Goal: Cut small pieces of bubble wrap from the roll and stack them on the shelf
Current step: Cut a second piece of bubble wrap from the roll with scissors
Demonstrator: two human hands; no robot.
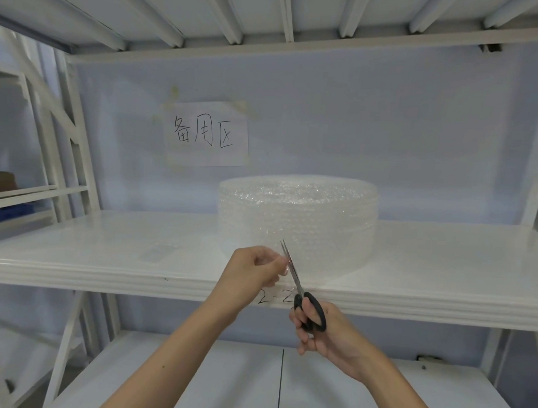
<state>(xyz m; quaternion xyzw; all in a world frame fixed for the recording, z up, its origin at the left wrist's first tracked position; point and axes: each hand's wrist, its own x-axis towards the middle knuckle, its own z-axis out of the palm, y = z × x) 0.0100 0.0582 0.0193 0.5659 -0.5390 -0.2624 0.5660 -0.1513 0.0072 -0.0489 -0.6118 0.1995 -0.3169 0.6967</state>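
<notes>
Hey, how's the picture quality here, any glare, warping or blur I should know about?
Head view: wide-angle warping bows the shelf edge and the upright posts; soft, even light with a faint sheen on the shelf top; the clear bubble wrap roll washes out against the white; scissors, left hand and right hand are fairly sharp; the frame edges go soft.

A roll of bubble wrap (297,218) stands on end on a white metal shelf (107,259), its loose sheet drawn toward the shelf's front edge. Just in front of the roll, the left hand (254,269) pinches the free edge of the sheet. Beside that hand, black-handled scissors (301,292) point up at the roll, blades nearly together against the wrap, gripped by the right hand (324,331) below the shelf edge. Behind the roll, a handwritten paper sign (207,134) is taped to the wall.
</notes>
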